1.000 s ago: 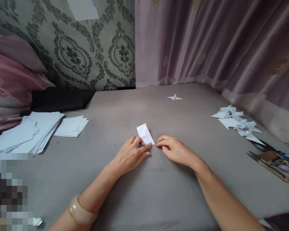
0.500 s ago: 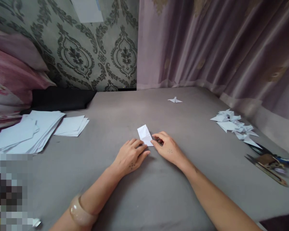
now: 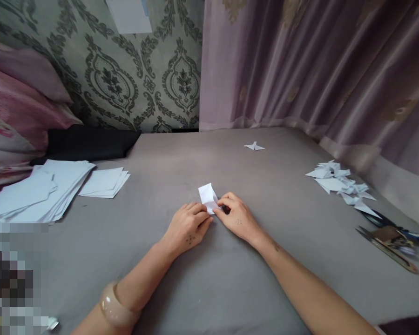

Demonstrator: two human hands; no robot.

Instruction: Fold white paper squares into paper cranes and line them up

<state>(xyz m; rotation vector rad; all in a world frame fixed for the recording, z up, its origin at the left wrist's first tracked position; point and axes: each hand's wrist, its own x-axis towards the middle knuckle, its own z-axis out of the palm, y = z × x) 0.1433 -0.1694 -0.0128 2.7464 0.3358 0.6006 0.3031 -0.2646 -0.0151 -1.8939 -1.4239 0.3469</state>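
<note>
A small folded piece of white paper (image 3: pixel 208 195) lies on the grey cloth in front of me, with creases across it and its near right side partly lifted. My left hand (image 3: pixel 189 223) grips its near left edge between thumb and fingers, the thumb low by the near edge. On the other side, my right hand (image 3: pixel 238 215) pinches the near right corner between thumb and forefinger. The fingertips hide the paper's near corners.
Stacks of white paper sheets (image 3: pixel 61 186) and smaller squares (image 3: pixel 103 181) lie at left. One folded paper bird (image 3: pixel 254 146) sits far back; a pile of folded paper pieces (image 3: pixel 342 181) lies at right, near tweezers-like snips (image 3: pixel 387 250). A black cloth (image 3: pixel 91 142) lies back left.
My right hand has moved slightly left and taken hold of the paper's near right corner, which is now folding inward. The left hand still holds its edge.
</note>
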